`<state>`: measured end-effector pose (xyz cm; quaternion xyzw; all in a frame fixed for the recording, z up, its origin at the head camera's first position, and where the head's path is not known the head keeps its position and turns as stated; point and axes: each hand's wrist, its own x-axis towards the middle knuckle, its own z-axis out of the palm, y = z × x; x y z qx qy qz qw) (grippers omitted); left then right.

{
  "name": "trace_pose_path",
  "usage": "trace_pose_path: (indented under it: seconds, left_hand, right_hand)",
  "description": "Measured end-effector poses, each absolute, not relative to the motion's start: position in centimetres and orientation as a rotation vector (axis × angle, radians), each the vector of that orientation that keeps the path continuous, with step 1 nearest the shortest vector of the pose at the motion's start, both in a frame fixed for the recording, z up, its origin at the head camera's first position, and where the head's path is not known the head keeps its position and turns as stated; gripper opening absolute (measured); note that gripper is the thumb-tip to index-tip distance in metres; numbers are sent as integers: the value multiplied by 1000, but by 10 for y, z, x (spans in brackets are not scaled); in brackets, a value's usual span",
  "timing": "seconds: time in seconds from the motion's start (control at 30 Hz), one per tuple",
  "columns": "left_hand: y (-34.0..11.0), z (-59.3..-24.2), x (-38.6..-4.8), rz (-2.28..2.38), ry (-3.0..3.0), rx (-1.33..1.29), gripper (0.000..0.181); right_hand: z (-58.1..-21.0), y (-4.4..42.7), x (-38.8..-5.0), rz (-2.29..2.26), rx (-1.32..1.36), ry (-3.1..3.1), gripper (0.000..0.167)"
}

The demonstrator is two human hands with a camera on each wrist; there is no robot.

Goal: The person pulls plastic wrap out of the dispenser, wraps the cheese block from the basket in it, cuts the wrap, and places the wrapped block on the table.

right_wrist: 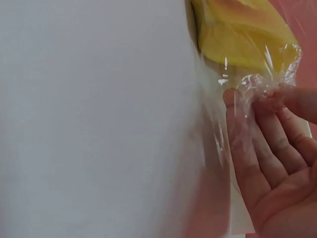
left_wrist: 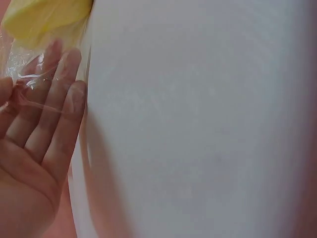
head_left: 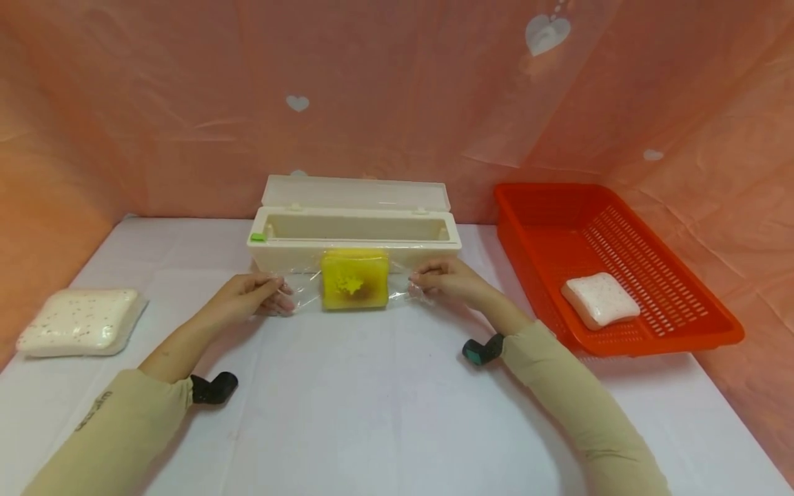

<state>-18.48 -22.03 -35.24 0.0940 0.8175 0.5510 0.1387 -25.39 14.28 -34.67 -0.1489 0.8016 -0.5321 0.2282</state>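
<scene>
A yellow bread-shaped block (head_left: 355, 279) with a brown patch is upright in front of the white box, wrapped in clear plastic film (head_left: 304, 289). At the left end of the film, my left hand (head_left: 251, 295) pinches it between thumb and index finger. In the left wrist view, the other fingers (left_wrist: 62, 119) lie nearly straight behind the film. On the opposite side my right hand (head_left: 448, 281) pinches the gathered film, which bunches and creases at the fingertips in the right wrist view. The block's yellow side (right_wrist: 237, 44) shows there through the wrap.
Behind the block, a long white box (head_left: 353, 253) has its lid (head_left: 356, 193) raised. A red basket (head_left: 524, 269) at the right holds a pale speckled block (head_left: 600, 300). Another speckled block (head_left: 80, 322), also shiny, lies on the white tablecloth (head_left: 335, 413) at far left.
</scene>
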Motion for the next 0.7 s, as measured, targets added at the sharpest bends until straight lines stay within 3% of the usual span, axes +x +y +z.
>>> trace_pose_path:
  seconds: [0.2,0.7]
  left_hand:
    - [-218,-351,-185,1650,2354,219,38]
    - [-230,-348,-182,1735,2286,-32,44]
  right_hand:
    - [-346,145,-256,-1521,-322,2245,24]
    - [-330,135,-243,-1775,249,2457,29]
